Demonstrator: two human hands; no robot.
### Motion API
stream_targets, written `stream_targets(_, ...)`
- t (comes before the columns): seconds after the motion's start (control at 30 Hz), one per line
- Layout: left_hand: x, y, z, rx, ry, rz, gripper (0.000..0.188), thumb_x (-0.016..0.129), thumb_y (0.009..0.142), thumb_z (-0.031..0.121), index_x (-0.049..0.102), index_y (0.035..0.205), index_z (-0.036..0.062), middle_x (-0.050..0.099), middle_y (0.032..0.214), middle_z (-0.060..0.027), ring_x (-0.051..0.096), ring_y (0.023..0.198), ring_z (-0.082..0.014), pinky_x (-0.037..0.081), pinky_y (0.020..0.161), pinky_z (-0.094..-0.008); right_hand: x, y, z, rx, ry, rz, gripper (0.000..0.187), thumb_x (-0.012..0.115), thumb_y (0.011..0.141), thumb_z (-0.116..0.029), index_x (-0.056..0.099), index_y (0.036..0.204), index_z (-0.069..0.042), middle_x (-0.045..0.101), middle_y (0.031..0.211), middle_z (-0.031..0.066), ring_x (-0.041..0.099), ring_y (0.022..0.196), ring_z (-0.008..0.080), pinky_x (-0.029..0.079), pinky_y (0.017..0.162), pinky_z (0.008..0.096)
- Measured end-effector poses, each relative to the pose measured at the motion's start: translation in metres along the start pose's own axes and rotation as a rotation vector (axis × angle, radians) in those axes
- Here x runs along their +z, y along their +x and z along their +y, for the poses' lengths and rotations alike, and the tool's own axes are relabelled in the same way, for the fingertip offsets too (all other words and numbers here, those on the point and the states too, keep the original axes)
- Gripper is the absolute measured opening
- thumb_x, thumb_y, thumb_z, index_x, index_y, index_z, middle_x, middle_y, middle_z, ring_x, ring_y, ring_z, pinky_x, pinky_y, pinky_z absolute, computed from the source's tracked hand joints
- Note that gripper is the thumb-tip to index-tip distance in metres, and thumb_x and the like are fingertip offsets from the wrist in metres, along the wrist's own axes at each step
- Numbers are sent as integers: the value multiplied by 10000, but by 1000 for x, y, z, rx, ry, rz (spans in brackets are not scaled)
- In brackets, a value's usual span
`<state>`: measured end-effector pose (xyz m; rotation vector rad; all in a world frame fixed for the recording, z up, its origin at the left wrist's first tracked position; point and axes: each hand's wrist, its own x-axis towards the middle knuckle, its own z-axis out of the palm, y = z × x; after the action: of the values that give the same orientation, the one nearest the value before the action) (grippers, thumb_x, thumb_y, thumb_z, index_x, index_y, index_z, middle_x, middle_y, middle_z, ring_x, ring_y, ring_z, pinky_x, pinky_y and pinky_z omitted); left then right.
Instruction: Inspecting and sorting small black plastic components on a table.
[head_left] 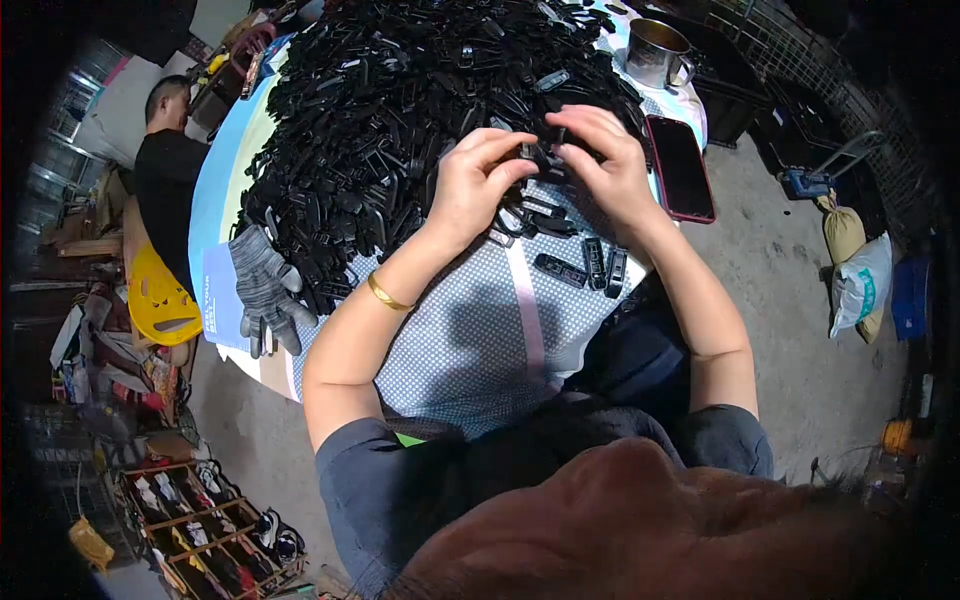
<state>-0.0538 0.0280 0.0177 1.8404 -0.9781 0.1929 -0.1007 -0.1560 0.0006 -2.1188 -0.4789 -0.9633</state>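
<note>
A small dark piece [527, 151] sits between the left hand's [478, 180] thumb and fingers. A jumbled black heap [370, 130] spreads beyond and left of it. Glossy black oblong cases [596, 263] lie just nearside of the right hand [608, 168], two side by side.

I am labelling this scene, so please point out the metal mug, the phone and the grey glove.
Metal mug [651, 68], head view: outer wall.
Phone [681, 168], head view: dark screen.
Grey glove [260, 272], head view: main body.
</note>
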Motion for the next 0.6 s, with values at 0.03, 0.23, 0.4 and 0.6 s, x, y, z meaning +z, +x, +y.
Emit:
stream_targets(0.03,-1,0,-2,-1,2,2,263,664,730,59,645,992,51,614,901,-71,589,772,-151,472,684,-246,4,-2,-5,26,68,1,303,591,763,-42,598,1065,-25,586,1037,132,560,958,227,432,833,290)
stream_targets(0.23,-3,-3,-5,-235,-420,16,244,657,738,7,635,980,-11,649,879,-63,603,785,-99,481,718,-208,7,-5,-29,144,177,11,292,649,736,-49,610,1021,0,621,896,147,622,794,228,504,673,281)
stream_targets(0.4,-2,-3,-6,-262,-468,26,258,669,731,11,638,987,-7,651,872,-56,598,779,-93,477,716,-204,9,-8,-28,101,223,23,271,651,738,-29,622,1003,19,624,916,130,619,806,175,501,667,247)
stream_targets(0.6,-4,-4,3,-301,-444,9,310,645,746,2,610,1054,-4,647,910,-59,589,804,-90,474,737,-212,14,-10,-31,73,102,92,284,662,721,-18,621,998,26,627,909,148,629,775,184,515,632,252)
